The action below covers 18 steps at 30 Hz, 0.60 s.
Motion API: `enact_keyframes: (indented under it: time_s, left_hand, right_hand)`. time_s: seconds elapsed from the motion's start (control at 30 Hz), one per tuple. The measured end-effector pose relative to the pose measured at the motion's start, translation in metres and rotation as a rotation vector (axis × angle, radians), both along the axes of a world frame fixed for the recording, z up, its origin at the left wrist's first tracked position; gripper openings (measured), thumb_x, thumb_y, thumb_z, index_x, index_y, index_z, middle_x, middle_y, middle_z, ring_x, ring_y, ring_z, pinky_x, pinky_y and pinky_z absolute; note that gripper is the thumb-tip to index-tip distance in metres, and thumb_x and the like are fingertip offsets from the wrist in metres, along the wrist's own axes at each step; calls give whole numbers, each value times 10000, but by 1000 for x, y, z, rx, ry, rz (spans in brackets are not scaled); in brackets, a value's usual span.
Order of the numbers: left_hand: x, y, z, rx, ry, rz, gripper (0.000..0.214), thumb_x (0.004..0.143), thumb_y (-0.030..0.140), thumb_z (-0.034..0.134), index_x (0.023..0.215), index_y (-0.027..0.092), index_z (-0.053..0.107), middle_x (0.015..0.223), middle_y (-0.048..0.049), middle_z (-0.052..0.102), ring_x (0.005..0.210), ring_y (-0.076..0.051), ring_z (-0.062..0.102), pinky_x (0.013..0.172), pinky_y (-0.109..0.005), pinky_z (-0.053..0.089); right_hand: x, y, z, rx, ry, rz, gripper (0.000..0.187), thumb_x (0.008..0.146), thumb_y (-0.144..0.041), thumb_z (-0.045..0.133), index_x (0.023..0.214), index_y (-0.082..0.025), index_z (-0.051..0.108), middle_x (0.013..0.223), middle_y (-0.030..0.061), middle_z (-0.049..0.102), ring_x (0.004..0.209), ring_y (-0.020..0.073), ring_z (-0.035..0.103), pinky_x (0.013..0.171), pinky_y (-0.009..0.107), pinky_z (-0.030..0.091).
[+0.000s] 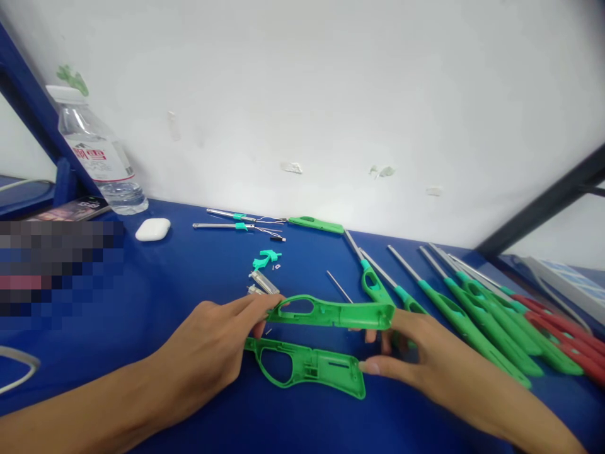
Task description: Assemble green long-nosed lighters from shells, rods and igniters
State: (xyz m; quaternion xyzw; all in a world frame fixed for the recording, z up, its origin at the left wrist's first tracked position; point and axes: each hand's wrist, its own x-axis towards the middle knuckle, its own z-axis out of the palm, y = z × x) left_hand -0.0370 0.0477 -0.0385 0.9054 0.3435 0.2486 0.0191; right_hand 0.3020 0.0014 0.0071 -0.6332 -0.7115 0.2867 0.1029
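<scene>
My left hand (208, 343) is closed, pinching the left end of a hollow green lighter handle half (326, 313), raised with its open side toward me. Below it, a second green handle half (312, 371) with an oval trigger opening shows its ribbed inside; its left end runs under my left hand. My right hand (420, 353) is open at the right ends, thumb tip touching the lower half's edge. Its other fingers are partly hidden behind the upper half. Beyond my left hand lie clear lighter fuel tanks (265, 282) and a teal trigger piece (265, 258).
Several green long-nosed lighters (472, 321) and red ones (562, 328) lie fanned at the right. Metal lighter tubes with wires (224, 226) and another green handle (316, 223) rest near the wall. A water bottle (101, 157) and white earbud case (152, 229) stand left.
</scene>
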Motion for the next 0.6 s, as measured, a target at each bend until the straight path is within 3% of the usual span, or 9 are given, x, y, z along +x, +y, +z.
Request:
enact_keyframes:
  time_s: [0.2, 0.33, 0.6]
  left_hand:
    - [3, 6, -8, 106, -22, -15, 553, 1017, 19, 327, 1462, 259, 550, 1013, -12, 804, 728, -164, 783, 600, -244, 564]
    - [3, 10, -11, 153, -41, -2, 374, 1130, 169, 354, 1375, 239, 627, 1144, -53, 824, 779, -192, 817, 643, -270, 622]
    - [2, 12, -12, 130, 22, 58, 400, 1184, 282, 322, 1309, 250, 700, 1188, -55, 807, 859, -220, 816, 692, -307, 629]
  right_hand:
    - [-2, 4, 0, 19, 94, 81, 327, 910, -498, 824, 1201, -357, 770, 1021, -16, 775, 900, 214, 711, 820, 337, 546]
    - [-3, 4, 1, 17, 90, 85, 295, 913, -475, 837, 1180, -359, 788, 1036, -12, 769, 902, 210, 703, 830, 333, 542]
    - [-4, 3, 6, 10, 81, 115, 168, 932, -414, 840, 1090, -364, 813, 1045, -25, 758, 884, 185, 692, 824, 312, 535]
